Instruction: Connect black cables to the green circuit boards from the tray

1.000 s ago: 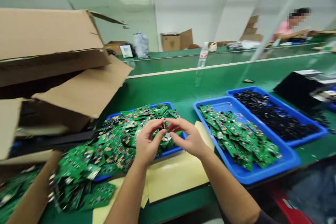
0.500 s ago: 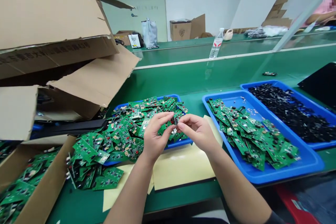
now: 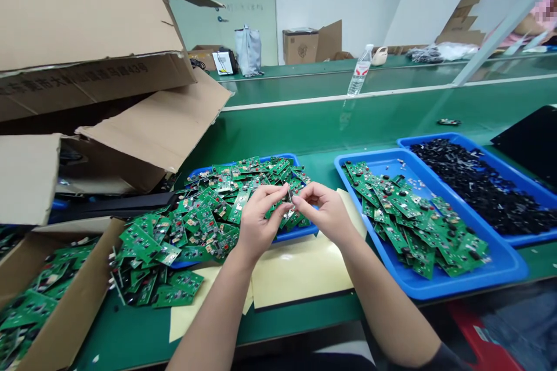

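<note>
My left hand (image 3: 260, 217) and my right hand (image 3: 325, 213) meet fingertip to fingertip above the pile of green circuit boards (image 3: 221, 208). Between them is a small dark part (image 3: 289, 195), seen nearly edge-on and mostly covered by the fingers. The left thumb and fingers pinch it from one side, the right thumb and fingers from the other. Its exact kind is too small to make out. Under the pile, a blue tray (image 3: 300, 234) shows only at its rim. Yellow paper sheets (image 3: 300, 278) lie below my wrists.
To the right, one blue tray (image 3: 487, 287) holds more circuit boards; behind it another (image 3: 528, 239) holds many small black parts (image 3: 483, 191). Cardboard boxes (image 3: 87, 23) crowd the left. A water bottle (image 3: 360, 71) stands on the ledge. A person in pink (image 3: 537, 20) sits far right.
The camera view has shifted slightly. Both hands stay over the pile, still pinching the small dark part, with the fingertips slightly readjusted around it.
</note>
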Tool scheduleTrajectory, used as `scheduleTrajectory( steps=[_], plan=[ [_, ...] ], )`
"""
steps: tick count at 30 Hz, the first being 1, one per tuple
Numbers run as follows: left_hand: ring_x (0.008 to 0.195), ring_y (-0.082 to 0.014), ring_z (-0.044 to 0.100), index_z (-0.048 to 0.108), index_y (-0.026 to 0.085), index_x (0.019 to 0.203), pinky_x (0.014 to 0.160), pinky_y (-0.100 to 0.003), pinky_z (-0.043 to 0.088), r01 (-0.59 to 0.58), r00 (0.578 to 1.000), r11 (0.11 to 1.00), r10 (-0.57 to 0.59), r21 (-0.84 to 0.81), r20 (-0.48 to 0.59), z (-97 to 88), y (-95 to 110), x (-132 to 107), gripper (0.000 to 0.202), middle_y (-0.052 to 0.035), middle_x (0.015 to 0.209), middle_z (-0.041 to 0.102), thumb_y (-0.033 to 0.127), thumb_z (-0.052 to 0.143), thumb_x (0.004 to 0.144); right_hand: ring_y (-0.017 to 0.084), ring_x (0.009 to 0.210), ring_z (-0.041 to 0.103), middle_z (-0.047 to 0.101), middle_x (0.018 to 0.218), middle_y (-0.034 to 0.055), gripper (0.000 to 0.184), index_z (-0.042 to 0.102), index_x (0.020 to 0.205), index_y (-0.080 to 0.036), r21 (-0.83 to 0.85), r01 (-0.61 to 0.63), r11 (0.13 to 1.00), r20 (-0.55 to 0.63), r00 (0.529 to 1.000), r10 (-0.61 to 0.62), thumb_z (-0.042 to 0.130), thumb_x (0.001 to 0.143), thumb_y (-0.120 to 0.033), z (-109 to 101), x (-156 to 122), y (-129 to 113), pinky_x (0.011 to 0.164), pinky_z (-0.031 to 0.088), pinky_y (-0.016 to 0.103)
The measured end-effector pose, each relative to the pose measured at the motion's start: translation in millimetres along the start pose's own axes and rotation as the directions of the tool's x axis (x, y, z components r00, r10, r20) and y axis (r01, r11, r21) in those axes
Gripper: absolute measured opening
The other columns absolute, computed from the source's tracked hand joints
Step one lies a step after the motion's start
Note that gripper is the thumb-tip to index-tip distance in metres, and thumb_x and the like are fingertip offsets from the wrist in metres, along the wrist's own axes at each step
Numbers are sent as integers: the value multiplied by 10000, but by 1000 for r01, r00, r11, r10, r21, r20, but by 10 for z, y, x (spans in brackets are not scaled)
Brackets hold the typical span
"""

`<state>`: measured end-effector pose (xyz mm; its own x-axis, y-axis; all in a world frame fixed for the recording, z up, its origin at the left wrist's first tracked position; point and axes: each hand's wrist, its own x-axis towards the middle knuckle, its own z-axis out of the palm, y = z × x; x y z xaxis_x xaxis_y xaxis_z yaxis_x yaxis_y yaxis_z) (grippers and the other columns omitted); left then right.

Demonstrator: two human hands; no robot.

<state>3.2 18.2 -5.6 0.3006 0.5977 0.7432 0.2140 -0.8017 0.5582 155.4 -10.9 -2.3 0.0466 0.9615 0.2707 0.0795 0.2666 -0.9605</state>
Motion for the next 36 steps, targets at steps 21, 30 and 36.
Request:
scheduleTrajectory(
  steps=[21, 30, 36],
  plan=[
    [520, -79, 473, 729, 123, 884, 539, -204, 408, 739, 621, 402, -719, -541, 314, 209, 55, 24, 423, 18, 560, 586, 479, 735, 655, 146, 647, 538, 567, 657, 15, 302, 579, 672, -198, -407, 247, 879, -146, 933, -330, 494, 881, -398, 70, 162, 274, 616, 441, 272],
    [776, -161, 638, 703, 137, 888, 694, -281, 517, 762, 605, 289, -638, -580, 476, 246, 76, 29, 393, -97, 874, 696, 461, 730, 668, 176, 937, 598, 586, 1139, 76, 258, 569, 1113, -178, -525, 171, 834, -99, 961, -260, 516, 911, -329, -20, 257, 311, 803, 518, 369],
    [753, -120, 638, 663, 128, 934, 703, -253, 516, 669, 669, 419, -700, -613, 251, 212, 109, 110, 369, -65, 851, 681, 388, 726, 680, 205, 991, 590, 564, 1176, 83, 324, 531, 1175, -160, -588, 27, 808, -216, 958, -189, 545, 896, -323, -456, 254, 114, 826, 515, 412]
  ],
)
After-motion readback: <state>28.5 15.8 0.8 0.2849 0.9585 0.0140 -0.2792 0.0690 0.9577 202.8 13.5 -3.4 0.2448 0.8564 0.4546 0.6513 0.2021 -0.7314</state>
